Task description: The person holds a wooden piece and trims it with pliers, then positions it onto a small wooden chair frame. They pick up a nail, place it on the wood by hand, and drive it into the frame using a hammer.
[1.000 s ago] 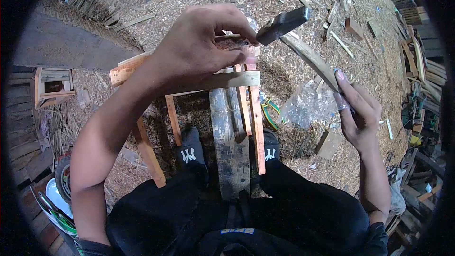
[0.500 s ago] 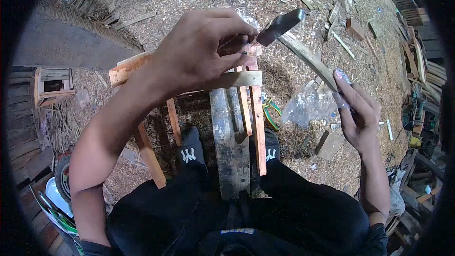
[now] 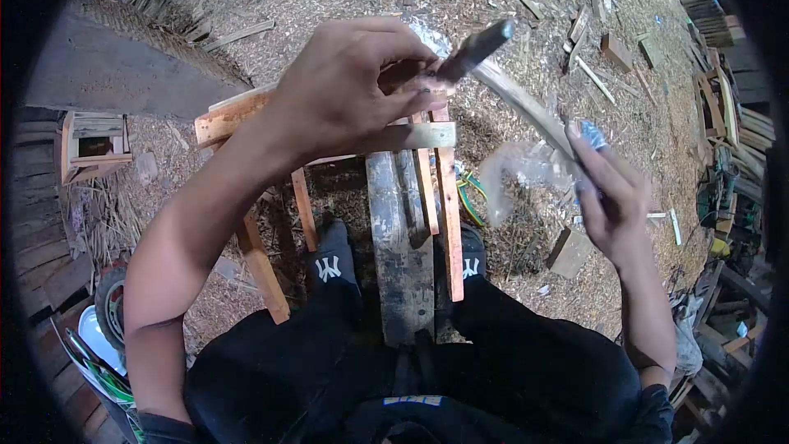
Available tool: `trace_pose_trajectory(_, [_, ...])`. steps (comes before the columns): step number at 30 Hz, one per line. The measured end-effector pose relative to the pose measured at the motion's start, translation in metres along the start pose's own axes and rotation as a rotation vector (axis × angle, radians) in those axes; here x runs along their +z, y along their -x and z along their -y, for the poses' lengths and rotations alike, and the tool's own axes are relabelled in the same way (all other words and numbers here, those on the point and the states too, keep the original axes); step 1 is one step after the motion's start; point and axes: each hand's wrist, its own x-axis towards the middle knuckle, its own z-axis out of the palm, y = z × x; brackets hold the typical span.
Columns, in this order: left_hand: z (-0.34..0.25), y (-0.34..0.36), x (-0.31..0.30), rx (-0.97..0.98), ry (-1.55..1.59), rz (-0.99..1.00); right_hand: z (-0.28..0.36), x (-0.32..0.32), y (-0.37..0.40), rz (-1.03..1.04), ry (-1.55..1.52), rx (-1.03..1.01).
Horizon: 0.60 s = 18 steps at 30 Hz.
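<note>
My right hand (image 3: 612, 189) is closed round the lower end of the pale wooden handle of a hammer (image 3: 522, 103). The dark hammer head, slightly blurred, is close to the fingertips of my left hand (image 3: 362, 82). That hand is curled in a pinch above a wooden frame, and what lies between its fingers is too small or hidden to name. Beneath it are a short pale crosspiece (image 3: 431, 135) and reddish wooden slats (image 3: 446, 214). A worn, paint-stained plank (image 3: 400, 255) runs under the frame toward my body.
Green-and-yellow-handled pliers (image 3: 471, 197) and clear plastic (image 3: 509, 177) lie on the chip-covered ground beyond the slats. A wood block (image 3: 570, 252) is near my right forearm. At the left stand a small wooden box frame (image 3: 94, 148) and a grey beam (image 3: 123, 66).
The hammer head has shifted slightly left and down toward my left fingertips, and my right hand has moved a little left with the handle. My left hand has barely moved.
</note>
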Motion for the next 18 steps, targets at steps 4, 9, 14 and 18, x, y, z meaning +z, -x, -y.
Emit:
trace_pose_trajectory(4, [-0.002,0.0,-0.001,-0.031,0.015,0.027,0.0,0.004,0.0,0.025,0.008,0.03])
trace_pose_trajectory(9, [-0.001,0.0,-0.002,-0.005,0.03,0.019,0.001,0.009,0.009,0.095,-0.018,0.071])
trace_pose_trajectory(14, [-0.004,-0.001,-0.004,-0.013,0.018,0.015,-0.01,0.014,0.011,-0.134,-0.042,-0.026])
trace_pose_trajectory(18, [-0.006,-0.003,-0.005,-0.022,0.05,0.019,-0.011,0.012,0.014,-0.098,-0.004,-0.008])
